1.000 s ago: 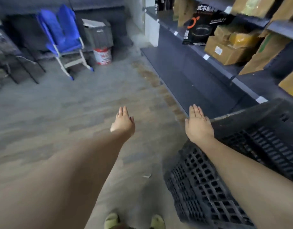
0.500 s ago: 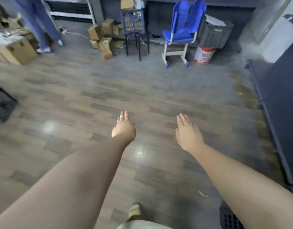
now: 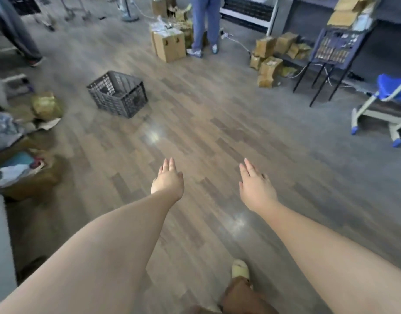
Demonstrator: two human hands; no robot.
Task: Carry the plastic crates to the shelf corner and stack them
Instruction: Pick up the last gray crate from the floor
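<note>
A dark grey plastic crate (image 3: 118, 94) with perforated walls stands upright on the wooden floor, far ahead and to the left. My left hand (image 3: 167, 181) and my right hand (image 3: 256, 186) are stretched out in front of me over bare floor, fingers straight, holding nothing. Both hands are well short of the crate. The shelf and the crate beside it are out of view.
A person in blue trousers (image 3: 204, 23) stands by cardboard boxes (image 3: 170, 43) at the back. More boxes (image 3: 269, 57), a dark stand (image 3: 330, 55) and a blue chair (image 3: 385, 103) line the right. Bags and cloth-filled boxes (image 3: 25, 168) lie along the left. Another person's leg (image 3: 16, 32) is top left.
The view has swung left, away from the shelf and the crate beside it. The floor crate has come from the left edge toward the middle. Both hands stay empty and outstretched.
</note>
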